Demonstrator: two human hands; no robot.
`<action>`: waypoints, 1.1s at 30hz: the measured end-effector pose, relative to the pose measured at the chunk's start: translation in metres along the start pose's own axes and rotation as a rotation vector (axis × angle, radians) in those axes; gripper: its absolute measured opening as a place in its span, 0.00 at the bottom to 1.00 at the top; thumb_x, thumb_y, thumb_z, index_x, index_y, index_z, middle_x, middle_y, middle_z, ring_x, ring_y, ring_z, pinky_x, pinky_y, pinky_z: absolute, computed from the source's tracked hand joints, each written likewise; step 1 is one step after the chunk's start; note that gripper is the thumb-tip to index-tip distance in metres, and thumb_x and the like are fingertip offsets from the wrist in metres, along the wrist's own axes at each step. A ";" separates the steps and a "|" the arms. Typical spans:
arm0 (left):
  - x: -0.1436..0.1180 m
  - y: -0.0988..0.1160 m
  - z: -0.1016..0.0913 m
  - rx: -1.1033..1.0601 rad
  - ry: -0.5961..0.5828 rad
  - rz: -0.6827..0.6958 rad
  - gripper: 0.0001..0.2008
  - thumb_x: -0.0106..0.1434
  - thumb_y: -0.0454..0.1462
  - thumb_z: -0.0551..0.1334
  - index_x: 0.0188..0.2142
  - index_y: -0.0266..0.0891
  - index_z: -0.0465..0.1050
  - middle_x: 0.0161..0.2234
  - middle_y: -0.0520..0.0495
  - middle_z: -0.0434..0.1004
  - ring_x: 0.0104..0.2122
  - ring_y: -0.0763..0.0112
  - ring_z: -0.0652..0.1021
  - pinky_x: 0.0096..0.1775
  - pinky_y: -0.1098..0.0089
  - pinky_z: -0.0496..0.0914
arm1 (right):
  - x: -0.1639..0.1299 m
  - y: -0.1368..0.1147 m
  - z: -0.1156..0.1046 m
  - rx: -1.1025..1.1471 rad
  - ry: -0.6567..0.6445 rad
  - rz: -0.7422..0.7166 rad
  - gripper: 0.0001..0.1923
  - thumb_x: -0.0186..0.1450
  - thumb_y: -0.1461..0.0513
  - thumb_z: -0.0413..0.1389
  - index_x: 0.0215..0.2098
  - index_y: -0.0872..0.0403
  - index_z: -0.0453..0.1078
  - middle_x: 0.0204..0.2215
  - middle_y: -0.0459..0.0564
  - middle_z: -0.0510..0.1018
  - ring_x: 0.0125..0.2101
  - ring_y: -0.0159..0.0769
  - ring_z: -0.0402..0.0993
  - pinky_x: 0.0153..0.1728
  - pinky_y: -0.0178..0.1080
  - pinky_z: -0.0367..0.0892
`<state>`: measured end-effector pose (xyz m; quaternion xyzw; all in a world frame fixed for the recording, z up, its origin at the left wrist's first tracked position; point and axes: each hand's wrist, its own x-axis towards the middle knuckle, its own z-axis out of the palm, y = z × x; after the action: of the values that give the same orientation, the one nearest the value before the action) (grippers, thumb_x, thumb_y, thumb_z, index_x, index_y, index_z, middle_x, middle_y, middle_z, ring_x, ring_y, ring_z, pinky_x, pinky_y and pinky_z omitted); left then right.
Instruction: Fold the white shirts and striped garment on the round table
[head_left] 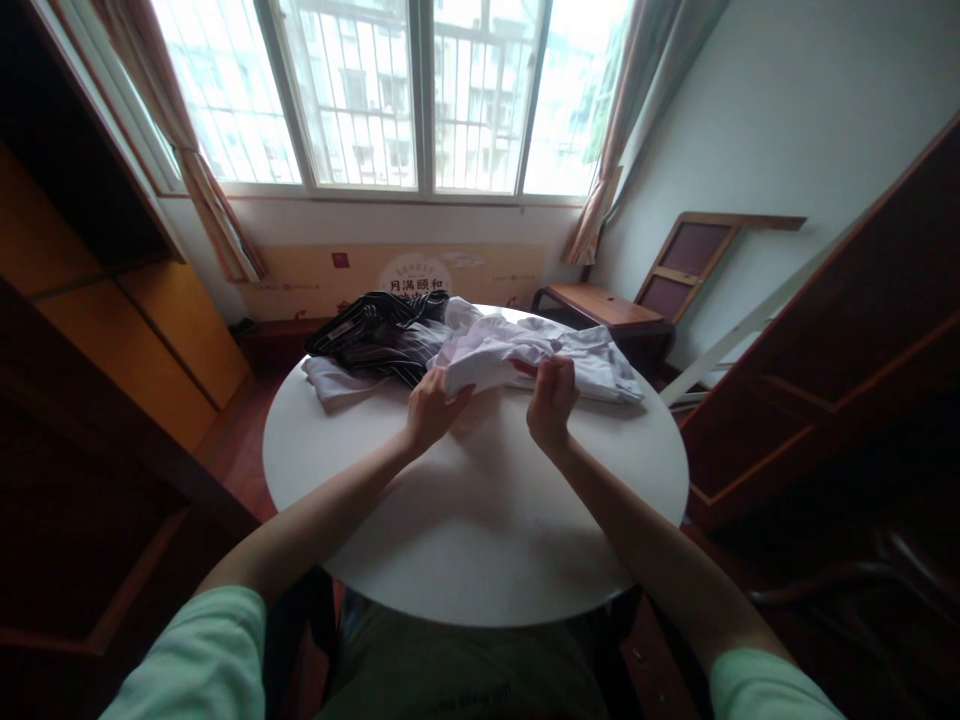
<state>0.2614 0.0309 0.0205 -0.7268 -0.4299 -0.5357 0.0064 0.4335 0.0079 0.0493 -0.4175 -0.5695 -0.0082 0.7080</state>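
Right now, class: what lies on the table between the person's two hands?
In the head view, a bunched white garment spans the gap: the left hand and the right hand each grip its near edge. Below it is bare round white table.

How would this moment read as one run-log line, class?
left hand: grip on crumpled white cloth garment | right hand: grip on same | beside: black striped garment | surface: round white table

head-worn view, looking down, round table (480, 540) close
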 end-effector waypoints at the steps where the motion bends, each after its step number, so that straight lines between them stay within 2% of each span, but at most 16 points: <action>1: 0.001 -0.001 -0.001 -0.063 -0.022 -0.020 0.13 0.59 0.46 0.57 0.32 0.38 0.66 0.29 0.47 0.70 0.29 0.70 0.71 0.30 0.72 0.63 | -0.001 0.001 -0.001 -0.018 0.003 -0.013 0.10 0.66 0.55 0.43 0.31 0.52 0.57 0.22 0.43 0.73 0.23 0.32 0.69 0.28 0.35 0.64; 3: 0.004 -0.001 -0.003 -0.216 -0.044 -0.076 0.15 0.60 0.47 0.54 0.27 0.38 0.66 0.25 0.49 0.68 0.25 0.73 0.68 0.27 0.73 0.61 | -0.002 0.000 -0.002 -0.037 -0.011 -0.023 0.10 0.66 0.55 0.43 0.33 0.52 0.57 0.25 0.46 0.73 0.26 0.33 0.70 0.29 0.37 0.65; 6: 0.007 0.000 -0.007 -0.402 0.036 -0.266 0.19 0.60 0.49 0.53 0.22 0.38 0.63 0.18 0.53 0.61 0.21 0.76 0.63 0.23 0.74 0.56 | -0.003 -0.009 -0.003 -0.011 -0.065 -0.029 0.09 0.66 0.55 0.41 0.36 0.51 0.57 0.33 0.51 0.74 0.35 0.37 0.72 0.36 0.40 0.66; 8: 0.010 0.001 -0.009 -0.458 0.087 -0.373 0.19 0.60 0.50 0.52 0.23 0.38 0.63 0.18 0.54 0.60 0.21 0.76 0.62 0.23 0.74 0.55 | -0.003 -0.017 -0.002 0.054 -0.164 -0.060 0.08 0.66 0.57 0.41 0.40 0.50 0.57 0.40 0.54 0.73 0.43 0.38 0.71 0.42 0.43 0.65; 10: 0.014 -0.001 -0.009 -0.450 0.068 -0.413 0.17 0.60 0.48 0.52 0.25 0.38 0.65 0.20 0.54 0.64 0.22 0.75 0.64 0.25 0.74 0.57 | -0.003 -0.022 0.000 0.091 -0.306 -0.099 0.07 0.65 0.59 0.43 0.41 0.49 0.57 0.46 0.54 0.71 0.47 0.38 0.69 0.45 0.44 0.64; 13: 0.014 -0.008 -0.005 -0.341 -0.044 -0.433 0.12 0.59 0.43 0.55 0.27 0.37 0.66 0.23 0.52 0.68 0.25 0.73 0.67 0.28 0.74 0.60 | -0.007 -0.016 0.007 0.000 -0.489 -0.096 0.08 0.63 0.62 0.46 0.40 0.51 0.59 0.42 0.53 0.73 0.42 0.36 0.71 0.42 0.41 0.65; 16: 0.008 -0.012 0.001 -0.237 -0.117 -0.434 0.10 0.59 0.42 0.56 0.26 0.37 0.65 0.23 0.52 0.69 0.25 0.72 0.68 0.29 0.73 0.61 | -0.012 0.002 0.016 -0.170 -0.628 0.010 0.07 0.60 0.62 0.49 0.37 0.54 0.62 0.32 0.51 0.74 0.30 0.34 0.72 0.34 0.37 0.65; 18: 0.002 -0.012 0.003 -0.209 -0.130 -0.407 0.11 0.59 0.43 0.55 0.27 0.38 0.65 0.23 0.52 0.69 0.25 0.73 0.68 0.29 0.73 0.61 | -0.015 0.014 0.021 -0.275 -0.685 0.100 0.07 0.59 0.61 0.52 0.35 0.55 0.62 0.29 0.49 0.73 0.27 0.33 0.70 0.30 0.36 0.64; 21: -0.003 -0.008 0.004 -0.186 -0.138 -0.377 0.11 0.58 0.44 0.56 0.28 0.38 0.64 0.22 0.53 0.68 0.23 0.74 0.67 0.28 0.74 0.60 | -0.015 0.023 0.023 -0.373 -0.719 0.189 0.06 0.59 0.60 0.53 0.33 0.55 0.63 0.27 0.48 0.73 0.27 0.34 0.69 0.30 0.35 0.62; 25: -0.003 -0.007 0.003 -0.243 -0.150 -0.380 0.09 0.54 0.41 0.58 0.25 0.37 0.64 0.21 0.55 0.65 0.22 0.77 0.64 0.27 0.75 0.58 | -0.010 0.022 0.021 -0.388 -0.731 0.236 0.07 0.59 0.58 0.53 0.31 0.54 0.63 0.26 0.47 0.73 0.27 0.33 0.69 0.30 0.34 0.60; 29: -0.002 -0.009 0.005 -0.492 -0.153 -0.471 0.06 0.49 0.37 0.59 0.26 0.36 0.66 0.23 0.54 0.67 0.24 0.77 0.66 0.27 0.76 0.60 | -0.007 0.020 0.020 -0.343 -0.707 0.282 0.07 0.59 0.58 0.52 0.31 0.54 0.63 0.23 0.46 0.73 0.25 0.32 0.69 0.28 0.34 0.59; 33: -0.002 -0.003 0.006 -0.743 -0.195 -0.594 0.10 0.43 0.35 0.60 0.29 0.35 0.68 0.26 0.53 0.70 0.25 0.76 0.68 0.27 0.76 0.62 | -0.007 0.021 0.019 -0.328 -0.661 0.264 0.10 0.59 0.54 0.52 0.31 0.53 0.63 0.24 0.46 0.73 0.25 0.33 0.69 0.27 0.34 0.59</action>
<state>0.2638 0.0347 0.0153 -0.5723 -0.3971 -0.5611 -0.4472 0.4263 0.0292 0.0316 -0.5748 -0.6993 0.1270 0.4055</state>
